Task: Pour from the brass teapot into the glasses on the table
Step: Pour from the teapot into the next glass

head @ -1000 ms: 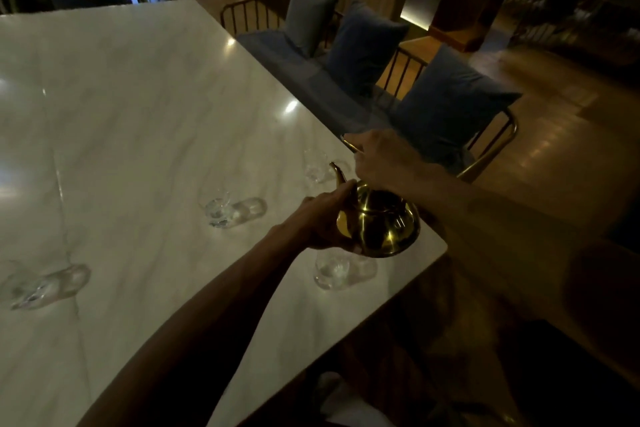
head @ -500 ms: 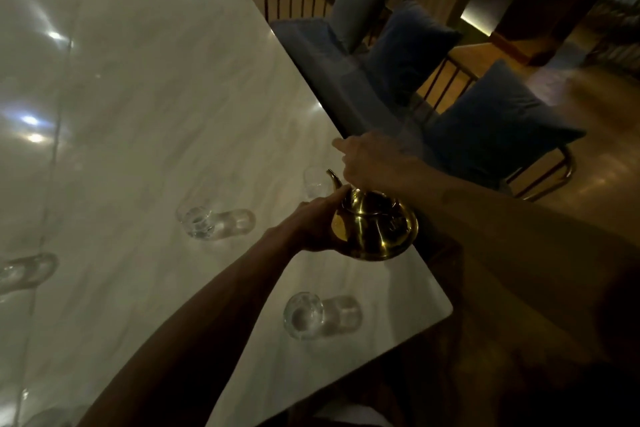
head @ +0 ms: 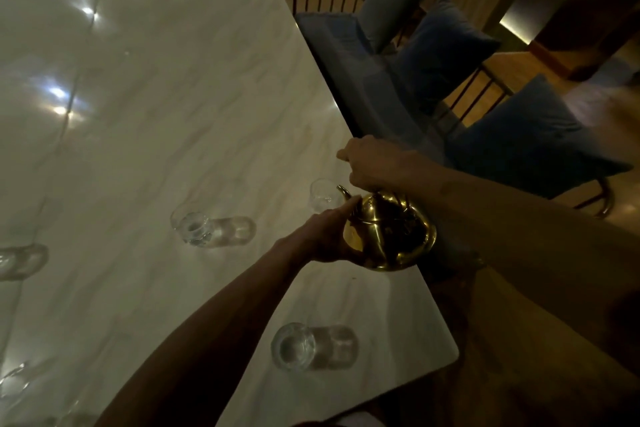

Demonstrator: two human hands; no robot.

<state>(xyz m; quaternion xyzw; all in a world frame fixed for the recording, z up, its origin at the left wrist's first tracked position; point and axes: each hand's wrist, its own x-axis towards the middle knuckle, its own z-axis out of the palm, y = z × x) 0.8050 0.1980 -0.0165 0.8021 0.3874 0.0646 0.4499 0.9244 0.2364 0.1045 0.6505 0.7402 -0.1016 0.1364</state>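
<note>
The brass teapot (head: 389, 232) hangs over the right edge of the white marble table (head: 156, 114), tilted with its spout over a small clear glass (head: 322, 195). My right hand (head: 374, 163) grips the teapot's handle from above. My left hand (head: 325, 236) presses against the teapot's left side, fingers near the lid. Another glass (head: 194, 227) stands to the left in mid-table, and one glass (head: 292, 347) stands near the front right corner. Whether liquid is flowing cannot be made out in the dim light.
More glasses (head: 17, 262) stand at the table's left edge. A bench with grey and blue cushions (head: 446, 48) runs along the table's right side. The table edge drops off just under the teapot. Wooden floor lies beyond.
The view has tilted down and right, so the front glass now shows lower in view. The teapot and both hands have kept their hold, the spout staying by the small glass.
</note>
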